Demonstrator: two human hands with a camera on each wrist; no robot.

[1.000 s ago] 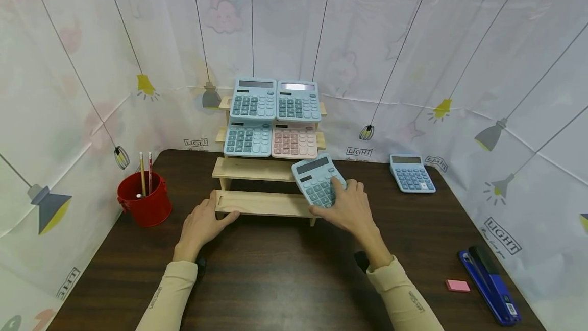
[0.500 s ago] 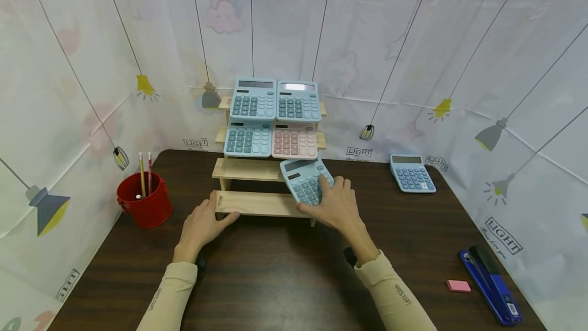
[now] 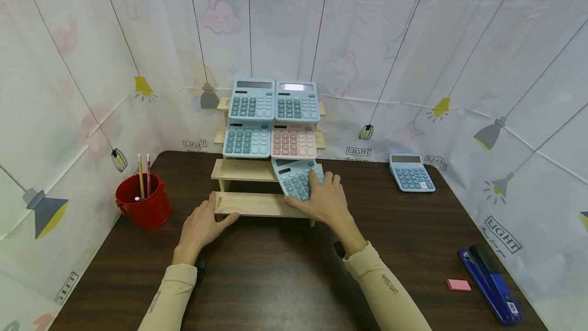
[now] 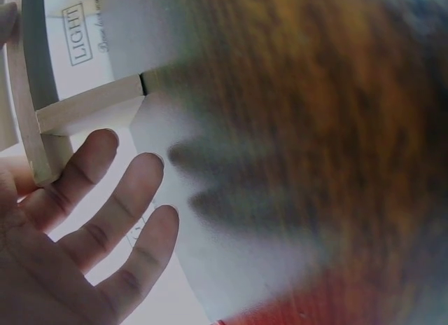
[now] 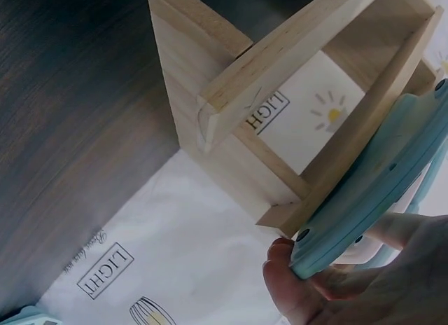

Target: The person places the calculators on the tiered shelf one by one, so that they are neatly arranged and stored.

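1. Around the dark wooden table [image 3: 285, 269] hangs a white curtain [image 3: 459, 40] printed with hanging lamps and bulbs; the word "LIGHT" can be read on it in several places, in the head view and in both wrist views.
2. On the table's far middle stands a stepped wooden rack [image 3: 243, 170] of pale, unpainted slats. Its two upper steps bear four calculators: two blue on top, then a blue and a pink one [image 3: 294, 142].
3. On the third step's right half leans the blue calculator [image 3: 296, 178], tilted, its display end just under the pink one, its grey-blue keys facing up. Its key markings are too small to read.
4. The right hand [image 3: 321, 201] grips that calculator's lower end, fingers spread over the keys and thumb at the near left edge; the right wrist view shows fingertips [image 5: 294, 286] curled under its pale blue casing.
5. The left hand [image 3: 202, 223] rests on the table with straight, relaxed fingers, thumb against the lowest step's left end.
6. Both cream sleeves carry small writing near the cuff, not legible.
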